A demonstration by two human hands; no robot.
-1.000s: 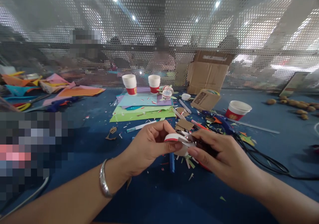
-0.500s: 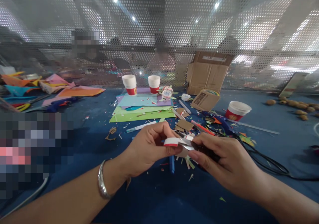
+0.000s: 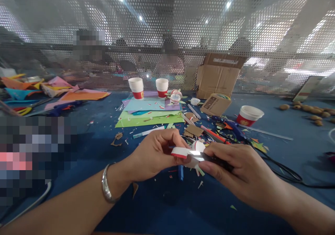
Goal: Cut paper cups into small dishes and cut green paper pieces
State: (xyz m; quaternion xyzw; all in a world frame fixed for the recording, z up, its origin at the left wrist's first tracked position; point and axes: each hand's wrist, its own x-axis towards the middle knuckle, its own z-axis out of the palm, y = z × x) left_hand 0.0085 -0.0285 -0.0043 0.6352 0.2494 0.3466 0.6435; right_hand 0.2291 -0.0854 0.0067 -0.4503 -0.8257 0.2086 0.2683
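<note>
My left hand (image 3: 154,153) pinches a cut piece of a white paper cup with a red band (image 3: 181,152), held just above the blue table (image 3: 170,207). My right hand (image 3: 235,174) is closed round a pair of scissors (image 3: 206,156). The bright blades lie against the cup piece, between my two hands. A silver bangle (image 3: 106,188) sits on my left wrist. Small paper scraps (image 3: 200,172) lie on the table right under the hands.
Green and blue paper sheets (image 3: 149,118) lie behind the hands, with two white-and-red cups (image 3: 136,88) beyond them. A third cup (image 3: 248,115) stands at the right, near cardboard boxes (image 3: 218,76). A black cable (image 3: 282,170) runs at the right. Coloured paper (image 3: 78,95) lies far left, before a mesh screen.
Both hands have sunk slightly and the cup piece has tilted a little. The scissor blades have slid further along the cup piece.
</note>
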